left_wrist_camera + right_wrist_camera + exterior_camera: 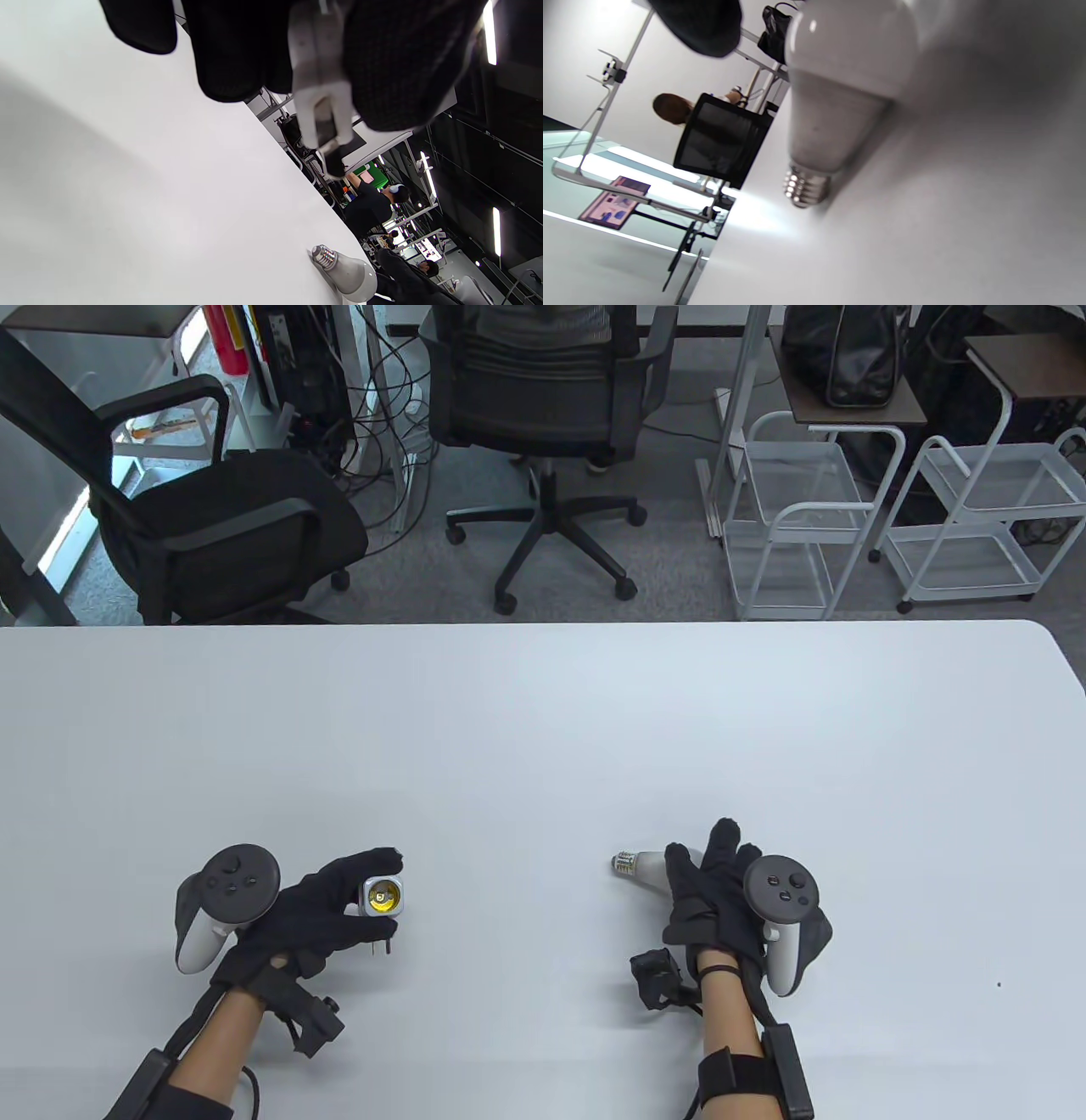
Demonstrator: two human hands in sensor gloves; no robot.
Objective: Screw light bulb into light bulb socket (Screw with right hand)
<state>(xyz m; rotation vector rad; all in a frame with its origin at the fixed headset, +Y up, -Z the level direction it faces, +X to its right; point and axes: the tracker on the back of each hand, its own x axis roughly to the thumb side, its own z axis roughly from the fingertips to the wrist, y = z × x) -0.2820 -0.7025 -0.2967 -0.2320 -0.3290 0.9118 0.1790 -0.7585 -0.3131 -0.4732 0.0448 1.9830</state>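
Observation:
A small white socket point(383, 897) with a brass inside faces up between the thumb and fingers of my left hand point(386, 897), which pinches it just above the white table point(543, 729). In the left wrist view the socket point(318, 84) sits among my gloved fingers point(229, 51). The white light bulb point(645, 865) lies on its side on the table, screw base pointing left. My right hand point(700, 848) is spread over its glass end. In the right wrist view the bulb point(840, 84) rests on the table and one fingertip point(700, 25) stays apart from it.
The bulb also shows far off in the left wrist view point(345, 273). Beyond the table's far edge stand two black office chairs point(543, 398) and white wire carts point(797, 517).

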